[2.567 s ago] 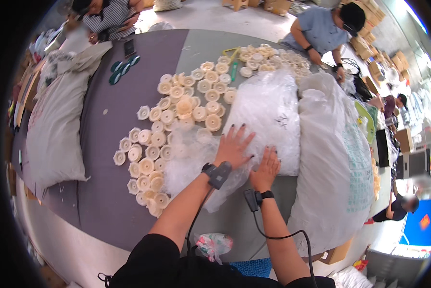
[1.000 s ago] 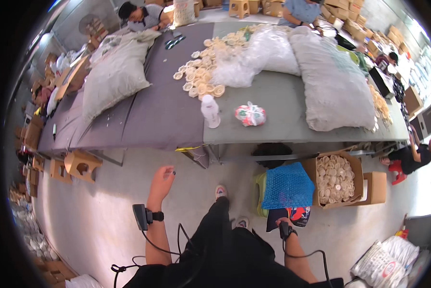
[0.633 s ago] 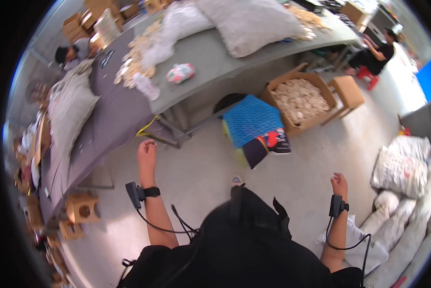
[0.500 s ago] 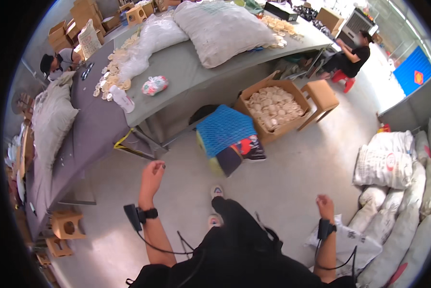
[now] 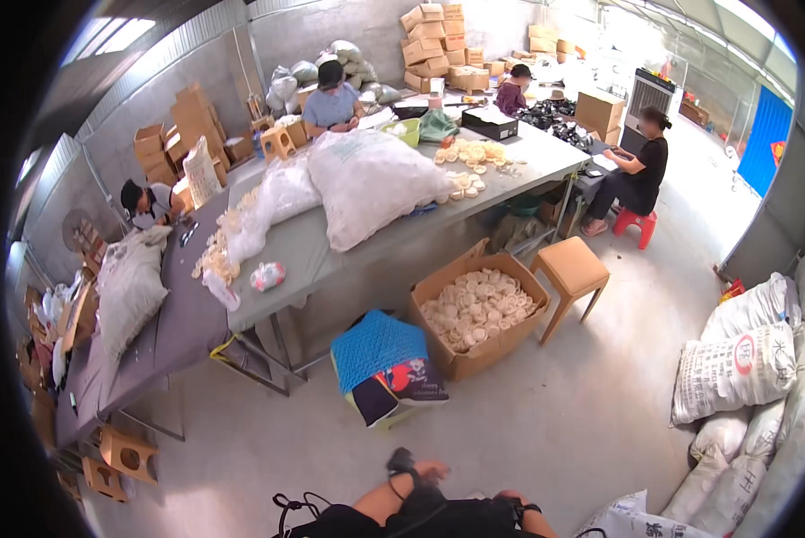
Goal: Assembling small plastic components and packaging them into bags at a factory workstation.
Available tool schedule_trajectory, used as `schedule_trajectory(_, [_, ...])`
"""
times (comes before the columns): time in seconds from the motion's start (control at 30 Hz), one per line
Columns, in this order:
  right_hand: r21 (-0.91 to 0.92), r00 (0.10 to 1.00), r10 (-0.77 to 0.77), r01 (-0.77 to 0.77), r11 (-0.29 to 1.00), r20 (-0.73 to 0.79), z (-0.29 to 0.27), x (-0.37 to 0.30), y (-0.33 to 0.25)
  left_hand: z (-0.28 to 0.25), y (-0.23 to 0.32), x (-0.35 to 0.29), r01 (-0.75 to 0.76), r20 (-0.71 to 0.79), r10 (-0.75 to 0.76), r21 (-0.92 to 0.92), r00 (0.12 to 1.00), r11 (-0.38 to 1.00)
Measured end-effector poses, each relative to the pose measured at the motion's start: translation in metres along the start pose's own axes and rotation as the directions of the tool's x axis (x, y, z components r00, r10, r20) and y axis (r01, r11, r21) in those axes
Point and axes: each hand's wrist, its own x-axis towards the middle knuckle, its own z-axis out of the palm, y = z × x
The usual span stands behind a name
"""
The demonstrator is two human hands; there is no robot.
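Note:
My left hand (image 5: 433,471) is low in the picture in front of my body, pointing right, a dark band at its wrist. Its fingers look loosely stretched and slightly blurred, with nothing seen in them. My right hand (image 5: 513,496) lies close by at the lower edge; its fingers are too hidden to read. Neither hand touches any goods. Ahead of them stands a seat with a blue knitted cover (image 5: 380,348) and a printed cushion (image 5: 398,388). Beside it, a cardboard box (image 5: 474,366) is full of pale round pieces (image 5: 483,305).
A grey-covered table (image 5: 348,269) carries a big white sack (image 5: 375,193) and loose round pieces. A brown stool (image 5: 571,266) stands right of the box. White sacks (image 5: 734,372) are piled at the right. Several people work around the tables, one on a red stool (image 5: 635,226).
My view has lifted and shows more of the room. Both hands, earlier wide apart, have come together in front of my body at the lower edge.

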Motion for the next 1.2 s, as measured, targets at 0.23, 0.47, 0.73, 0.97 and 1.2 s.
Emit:
schedule_trajectory(0.23, [-0.110,0.918,0.334,-0.363,0.925,-0.213,-0.161,-0.031,0.092,-0.001,0.200,0.010,-0.236,-0.229,0.392,0.505,0.891,0.830])
schedule_trajectory(0.47, [0.849,0.921,0.382,-0.143,0.510,-0.075,-0.305,-0.012,0.193,-0.078,0.283,0.082,-0.207,-0.626,0.442,0.414,0.642,0.886])
schedule_trajectory(0.73, [0.361,0.828,0.325,-0.161,0.919,-0.458,-0.484,0.051,0.018,-0.031,0.492,0.195,-0.198,-0.367,0.499,0.616,0.785,0.763])
schedule_trajectory(0.97, [-0.155,0.834,0.111,-0.228,0.961,-0.540,-0.711,0.098,-0.071,0.018,0.625,0.285,-0.419,-0.623,0.394,0.115,0.676,0.901])
schedule_trajectory(1.2, [-0.165,0.910,0.057,-0.135,0.977,-0.411,-0.881,0.163,-0.039,0.069,0.707,0.327,-0.252,-0.601,0.307,0.176,0.738,0.952])
